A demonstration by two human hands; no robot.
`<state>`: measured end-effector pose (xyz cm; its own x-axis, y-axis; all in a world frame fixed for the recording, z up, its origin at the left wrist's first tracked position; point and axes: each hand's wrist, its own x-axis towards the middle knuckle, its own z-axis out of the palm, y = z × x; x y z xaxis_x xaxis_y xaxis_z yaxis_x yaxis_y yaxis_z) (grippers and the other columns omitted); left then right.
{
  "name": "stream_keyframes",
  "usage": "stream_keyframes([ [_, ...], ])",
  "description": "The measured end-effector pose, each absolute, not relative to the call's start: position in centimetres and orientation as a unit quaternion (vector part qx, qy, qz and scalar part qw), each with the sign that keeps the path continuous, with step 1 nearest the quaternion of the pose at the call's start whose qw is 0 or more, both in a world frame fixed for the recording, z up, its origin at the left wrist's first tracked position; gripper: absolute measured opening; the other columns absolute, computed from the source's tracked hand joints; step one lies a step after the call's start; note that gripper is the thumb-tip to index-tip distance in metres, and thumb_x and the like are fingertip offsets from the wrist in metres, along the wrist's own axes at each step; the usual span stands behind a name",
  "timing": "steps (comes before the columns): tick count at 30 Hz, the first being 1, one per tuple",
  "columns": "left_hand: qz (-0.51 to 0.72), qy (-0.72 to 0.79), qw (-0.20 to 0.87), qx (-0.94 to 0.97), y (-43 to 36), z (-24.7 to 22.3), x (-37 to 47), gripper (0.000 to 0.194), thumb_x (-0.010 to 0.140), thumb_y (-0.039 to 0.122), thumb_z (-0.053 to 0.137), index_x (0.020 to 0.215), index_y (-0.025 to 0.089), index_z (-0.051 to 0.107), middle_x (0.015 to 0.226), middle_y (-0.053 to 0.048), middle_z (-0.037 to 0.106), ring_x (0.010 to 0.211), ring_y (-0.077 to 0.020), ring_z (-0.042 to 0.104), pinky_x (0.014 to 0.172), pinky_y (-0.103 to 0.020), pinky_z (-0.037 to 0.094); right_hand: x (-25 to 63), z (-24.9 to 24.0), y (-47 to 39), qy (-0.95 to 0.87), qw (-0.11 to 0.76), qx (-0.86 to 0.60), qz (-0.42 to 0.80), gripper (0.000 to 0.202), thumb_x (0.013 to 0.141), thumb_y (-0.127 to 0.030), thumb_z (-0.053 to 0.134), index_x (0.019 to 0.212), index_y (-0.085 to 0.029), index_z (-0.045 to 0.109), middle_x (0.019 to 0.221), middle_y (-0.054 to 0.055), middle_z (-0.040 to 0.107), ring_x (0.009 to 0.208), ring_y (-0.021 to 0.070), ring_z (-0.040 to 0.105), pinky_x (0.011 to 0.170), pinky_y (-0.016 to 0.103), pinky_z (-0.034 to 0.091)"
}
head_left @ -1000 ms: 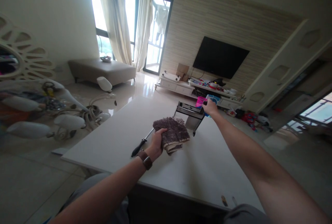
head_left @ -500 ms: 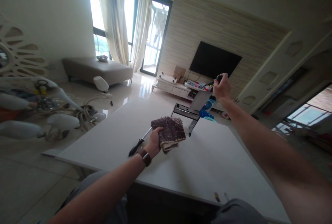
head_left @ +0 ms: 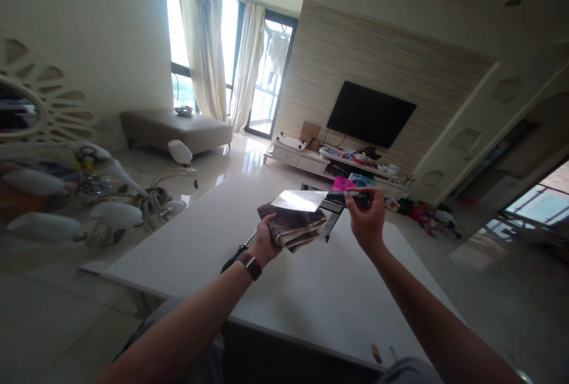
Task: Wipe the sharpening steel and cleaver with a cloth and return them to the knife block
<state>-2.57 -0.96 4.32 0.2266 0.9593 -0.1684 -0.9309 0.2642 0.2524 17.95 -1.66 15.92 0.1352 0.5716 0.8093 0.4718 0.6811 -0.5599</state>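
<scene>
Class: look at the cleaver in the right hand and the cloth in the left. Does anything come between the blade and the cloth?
Nothing visible does. The cleaver, held by the right hand, lies flat directly over the brown cloth in the left hand.

Cleaver (head_left: 299,200) lies on cloth (head_left: 291,229), rack (head_left: 331,209) behind.

We note both forearms bare, no sleeves; a brown-strapped watch (head_left: 250,265) on our left wrist; grey trousers (head_left: 178,336).

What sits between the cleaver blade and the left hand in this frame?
In the head view, a folded brown cloth lies between them: the left hand holds it, and the cleaver, gripped by the right hand, rests flat on top.
</scene>
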Motion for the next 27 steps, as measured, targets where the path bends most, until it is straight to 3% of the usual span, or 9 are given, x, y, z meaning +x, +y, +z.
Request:
stream_keyframes([
  [3, 0.624, 0.156, 0.764, 0.051, -1.1, 4.8, -2.8, 0.039, 0.085, 0.027, 0.054, 0.118, 0.008, 0.063, 0.102, -0.017, 0.076, 0.09, -0.0312, 0.075, 0.089, -0.048, 0.06, 19.0, 11.7, -3.1, -0.643, 0.63, -0.424, 0.102, 0.033, 0.079, -0.034, 0.076, 0.087, -0.023, 0.046, 0.096, 0.005, 0.067, 0.096, 0.0231, 0.068, 0.084, 0.039, 0.057],
  [5, 0.638, 0.171, 0.749, 0.046, -1.2, 5.0, -2.9, 0.036, 0.084, 0.028, 0.055, 0.114, 0.01, 0.065, 0.098, -0.014, 0.077, 0.086, -0.0304, 0.075, 0.087, -0.048, 0.06, 20.0, 9.5, -3.6, -0.624, 0.592, -0.466, 0.205, 0.04, 0.075, -0.036, 0.079, 0.081, -0.023, 0.042, 0.095, 0.005, 0.067, 0.086, 0.023, 0.071, 0.076, 0.037, 0.058],
  [10, 0.637, 0.23, 0.734, 0.052, -0.9, 4.6, -2.5, 0.031, 0.084, 0.03, 0.057, 0.106, 0.011, 0.066, 0.089, -0.012, 0.077, 0.075, -0.0284, 0.075, 0.078, -0.046, 0.062, 22.1, 5.3, -3.6, -0.526, 0.448, -0.48, 0.54, 0.05, 0.063, -0.03, 0.086, 0.099, -0.021, 0.053, 0.098, 0.003, 0.067, 0.077, 0.0223, 0.075, 0.072, 0.033, 0.057],
  [13, 0.617, 0.26, 0.739, 0.075, -1.0, 4.1, -1.9, 0.033, 0.083, 0.03, 0.06, 0.108, 0.01, 0.067, 0.086, -0.012, 0.077, 0.072, -0.0275, 0.074, 0.076, -0.045, 0.062, 22.8, 2.8, -3.7, -0.513, 0.34, -0.449, 0.648, 0.041, 0.071, -0.036, 0.082, 0.1, -0.016, 0.06, 0.083, 0.002, 0.068, 0.062, 0.0135, 0.068, 0.062, 0.026, 0.052],
  [16, 0.599, 0.284, 0.742, 0.095, -1.2, 3.9, -1.2, 0.033, 0.084, 0.03, 0.06, 0.109, 0.01, 0.067, 0.086, -0.013, 0.077, 0.072, -0.0275, 0.074, 0.076, -0.044, 0.062, 23.4, 1.5, -4.4, -0.52, 0.312, -0.437, 0.664, 0.036, 0.08, -0.048, 0.074, 0.091, -0.018, 0.057, 0.068, -0.004, 0.061, 0.05, 0.0105, 0.06, 0.05, 0.022, 0.047],
  [20, 0.574, 0.301, 0.753, 0.113, -1.3, 4.1, -0.6, 0.035, 0.085, 0.031, 0.058, 0.11, 0.008, 0.067, 0.089, -0.015, 0.077, 0.078, -0.0307, 0.075, 0.079, -0.049, 0.062, 24.5, 2.2, -5.4, -0.526, 0.364, -0.427, 0.639, 0.038, 0.083, -0.051, 0.071, 0.09, -0.021, 0.049, 0.066, -0.009, 0.054, 0.039, 0.0087, 0.054, 0.038, 0.02, 0.039],
  [23, 0.571, 0.305, 0.752, 0.121, -1.5, 4.4, 0.0, 0.037, 0.085, 0.029, 0.058, 0.113, 0.007, 0.067, 0.093, -0.016, 0.078, 0.083, -0.0313, 0.075, 0.086, -0.05, 0.061, 24.7, 2.8, -5.9, -0.516, 0.431, -0.422, 0.609, 0.035, 0.086, -0.049, 0.068, 0.087, -0.022, 0.046, 0.064, -0.01, 0.051, 0.034, 0.0049, 0.044, 0.034, 0.018, 0.034],
  [27, 0.56, 0.281, 0.766, 0.14, -2.5, 4.6, 0.7, 0.039, 0.087, 0.031, 0.056, 0.116, 0.007, 0.066, 0.096, -0.016, 0.078, 0.094, -0.0316, 0.074, 0.094, -0.05, 0.058, 23.7, 2.0, -6.3, -0.524, 0.448, -0.423, 0.588, 0.032, 0.088, -0.049, 0.066, 0.091, -0.022, 0.047, 0.067, -0.009, 0.056, 0.035, 0.0051, 0.045, 0.034, 0.018, 0.033],
])
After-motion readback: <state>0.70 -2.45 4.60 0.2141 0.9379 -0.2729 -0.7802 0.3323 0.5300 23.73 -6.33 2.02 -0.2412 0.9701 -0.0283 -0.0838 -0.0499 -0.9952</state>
